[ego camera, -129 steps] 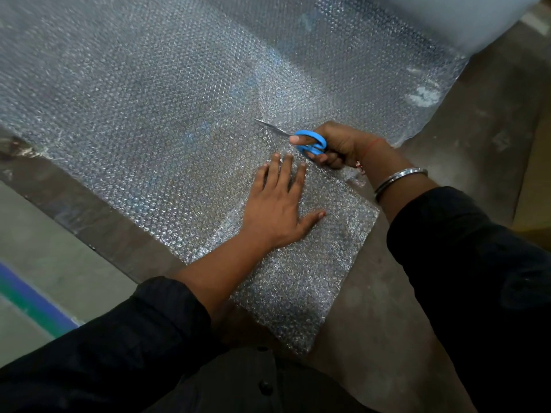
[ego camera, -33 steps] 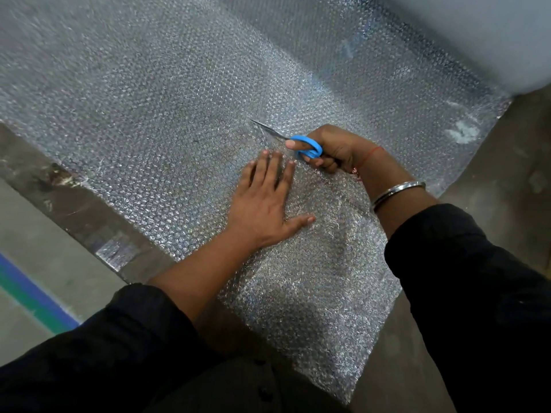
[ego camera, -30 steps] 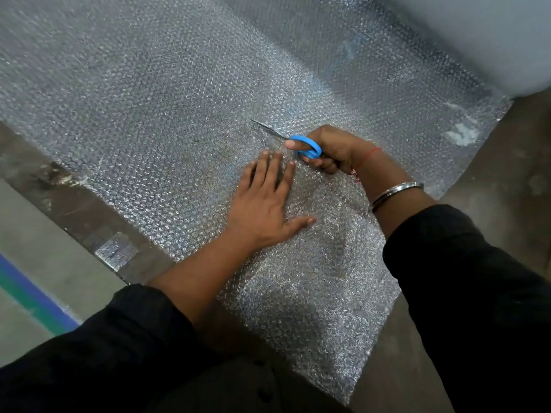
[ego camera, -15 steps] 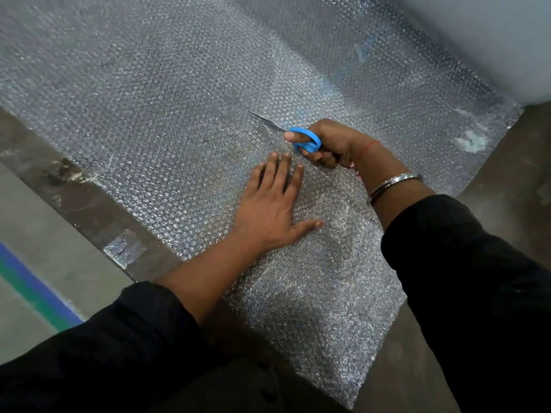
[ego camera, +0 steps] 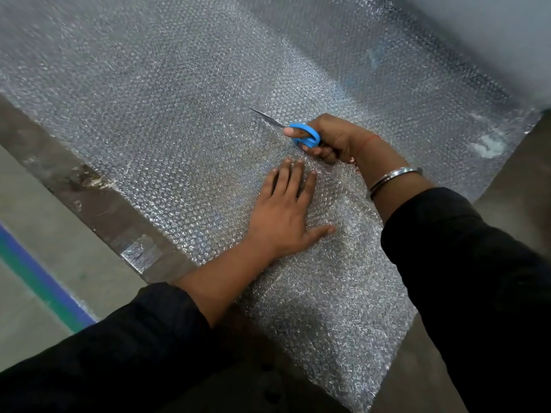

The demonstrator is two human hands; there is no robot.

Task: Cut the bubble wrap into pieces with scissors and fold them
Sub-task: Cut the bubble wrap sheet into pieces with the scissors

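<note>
**Scissors working through the bubble wrap sheet**

A blue and green stripe (ego camera: 44,281) is running across the grey concrete floor (ego camera: 59,210) at the far left. The clear, dimpled bubble wrap sheet (ego camera: 167,120) is lying spread over the floor, reaching to the roll (ego camera: 492,40) at the upper right. The left hand (ego camera: 283,216) is pressing flat on the sheet near its nearer edge, fingers straight and thumb splayed. Just beyond it, the right hand (ego camera: 331,138) is gripping the blue-handled steel scissors (ego camera: 298,132), blades pointing left into the wrap. A metal bangle (ego camera: 393,177) is sitting on the right wrist.
</note>
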